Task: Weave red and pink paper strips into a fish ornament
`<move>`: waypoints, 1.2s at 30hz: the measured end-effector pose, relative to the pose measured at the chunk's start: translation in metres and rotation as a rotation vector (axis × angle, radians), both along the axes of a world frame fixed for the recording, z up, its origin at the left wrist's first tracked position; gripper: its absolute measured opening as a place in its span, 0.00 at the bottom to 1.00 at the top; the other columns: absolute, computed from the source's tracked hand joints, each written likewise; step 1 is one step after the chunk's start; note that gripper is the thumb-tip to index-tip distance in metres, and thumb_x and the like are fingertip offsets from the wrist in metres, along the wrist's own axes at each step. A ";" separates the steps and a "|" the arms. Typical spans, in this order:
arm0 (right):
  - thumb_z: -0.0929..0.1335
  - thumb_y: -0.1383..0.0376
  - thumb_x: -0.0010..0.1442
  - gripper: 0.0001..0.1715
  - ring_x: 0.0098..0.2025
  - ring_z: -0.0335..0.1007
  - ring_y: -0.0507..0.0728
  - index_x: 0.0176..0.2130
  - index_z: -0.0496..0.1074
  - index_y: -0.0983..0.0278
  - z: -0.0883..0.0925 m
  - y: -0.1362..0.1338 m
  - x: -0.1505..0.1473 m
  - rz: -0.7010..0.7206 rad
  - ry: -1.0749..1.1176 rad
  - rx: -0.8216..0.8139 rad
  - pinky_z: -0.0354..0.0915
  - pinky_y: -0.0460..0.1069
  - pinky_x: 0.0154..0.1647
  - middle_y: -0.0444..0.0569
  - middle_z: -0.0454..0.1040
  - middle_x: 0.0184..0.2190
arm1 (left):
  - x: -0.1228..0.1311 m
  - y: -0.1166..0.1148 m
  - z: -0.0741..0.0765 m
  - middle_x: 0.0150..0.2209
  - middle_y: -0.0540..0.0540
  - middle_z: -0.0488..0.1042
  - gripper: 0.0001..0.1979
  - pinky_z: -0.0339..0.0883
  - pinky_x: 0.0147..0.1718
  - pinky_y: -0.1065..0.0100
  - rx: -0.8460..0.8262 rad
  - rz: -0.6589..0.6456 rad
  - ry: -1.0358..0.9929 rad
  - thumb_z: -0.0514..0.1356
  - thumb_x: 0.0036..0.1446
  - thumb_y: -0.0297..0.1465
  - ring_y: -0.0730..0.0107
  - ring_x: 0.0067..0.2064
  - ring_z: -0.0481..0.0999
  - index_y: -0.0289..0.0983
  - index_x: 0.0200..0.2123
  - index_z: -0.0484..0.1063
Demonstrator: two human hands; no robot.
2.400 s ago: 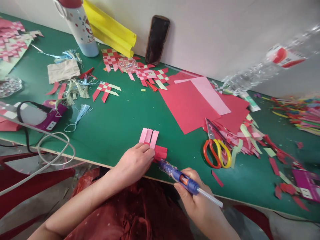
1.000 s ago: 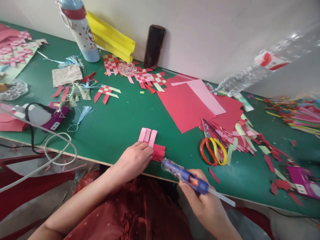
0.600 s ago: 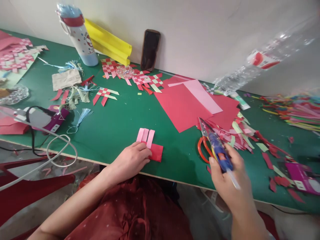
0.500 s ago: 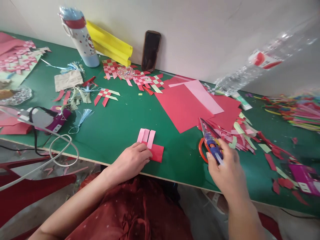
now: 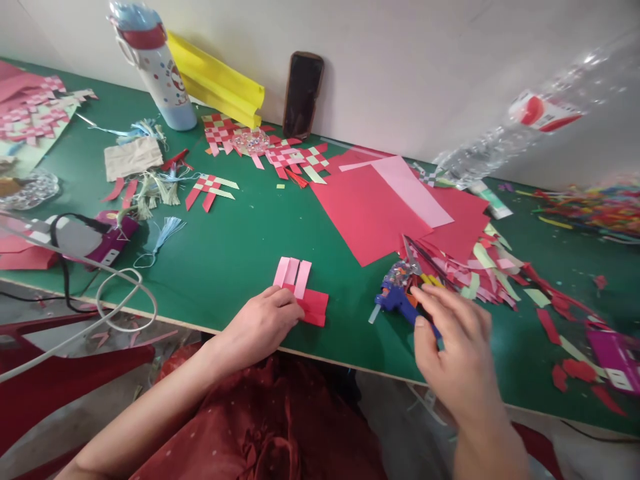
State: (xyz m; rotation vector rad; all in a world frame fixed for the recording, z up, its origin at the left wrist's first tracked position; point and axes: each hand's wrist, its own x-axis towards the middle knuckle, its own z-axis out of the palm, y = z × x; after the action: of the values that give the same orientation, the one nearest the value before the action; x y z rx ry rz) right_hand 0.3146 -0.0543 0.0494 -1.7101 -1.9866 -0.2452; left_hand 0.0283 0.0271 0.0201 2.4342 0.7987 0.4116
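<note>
Left hand point(image 5: 260, 323): laid flat at the desk's point(image 5: 225, 247) near edge, fingertips pressing on the left end of the weave point(image 5: 306, 298). Grip flat and extended, not closed around anything.

Weave: pink strips pointing to 12 o'clock, crossed by red strips running to 3 o'clock. It lies flat on the desk.

Right hand point(image 5: 455, 347): at 3 o'clock of the weave, well apart from it. Grip loose, fingers spread and curled over the rear of the glue gun point(image 5: 395, 301). Whether the fingertips touch the gun cannot be told.

Glue gun: lying on its side on the desk, nozzle towards 8 o'clock, against the scrap pile point(image 5: 490, 267).

Red sheet point(image 5: 367, 213): at 12 o'clock of the gun, near it. Phone point(image 5: 301, 93) propped on the wall at 12 o'clock of the weave.
</note>
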 end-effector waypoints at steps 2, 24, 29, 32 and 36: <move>0.64 0.74 0.62 0.27 0.50 0.69 0.60 0.59 0.65 0.59 -0.001 -0.005 -0.028 0.080 0.115 0.024 0.66 0.58 0.54 0.54 0.71 0.48 | 0.000 0.000 -0.001 0.36 0.45 0.71 0.12 0.69 0.44 0.62 -0.005 0.002 0.000 0.49 0.65 0.23 0.64 0.41 0.70 0.36 0.38 0.73; 0.61 0.79 0.57 0.34 0.34 0.65 0.56 0.57 0.71 0.57 -0.033 -0.011 -0.080 0.203 -0.205 -0.355 0.65 0.50 0.33 0.50 0.69 0.34 | 0.001 0.002 0.005 0.34 0.45 0.72 0.12 0.69 0.42 0.63 0.017 -0.031 0.033 0.50 0.66 0.25 0.64 0.39 0.70 0.35 0.38 0.74; 0.61 0.79 0.56 0.34 0.35 0.66 0.56 0.58 0.70 0.57 -0.035 -0.018 -0.072 0.162 -0.184 -0.368 0.66 0.49 0.37 0.51 0.70 0.36 | 0.000 0.002 0.005 0.35 0.45 0.72 0.11 0.70 0.42 0.62 0.031 -0.044 0.063 0.50 0.67 0.25 0.64 0.39 0.70 0.35 0.40 0.73; 0.61 0.80 0.56 0.35 0.35 0.66 0.56 0.57 0.71 0.57 -0.036 -0.019 -0.072 0.159 -0.174 -0.369 0.66 0.49 0.37 0.51 0.70 0.36 | -0.003 -0.001 0.000 0.38 0.45 0.72 0.09 0.70 0.45 0.60 0.089 -0.076 0.103 0.52 0.67 0.28 0.64 0.41 0.70 0.35 0.42 0.72; 0.61 0.80 0.56 0.34 0.35 0.66 0.56 0.57 0.71 0.56 -0.036 -0.017 -0.071 0.163 -0.158 -0.366 0.66 0.48 0.35 0.50 0.70 0.35 | -0.008 -0.010 -0.010 0.46 0.42 0.71 0.15 0.70 0.49 0.56 0.217 -0.157 0.198 0.57 0.65 0.34 0.58 0.48 0.70 0.34 0.51 0.68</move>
State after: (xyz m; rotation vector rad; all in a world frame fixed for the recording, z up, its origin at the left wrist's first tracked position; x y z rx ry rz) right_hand 0.2431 -0.0717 0.0130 -1.7744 -2.3913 0.0468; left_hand 0.0199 0.0174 0.0102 2.7507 0.6658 0.2092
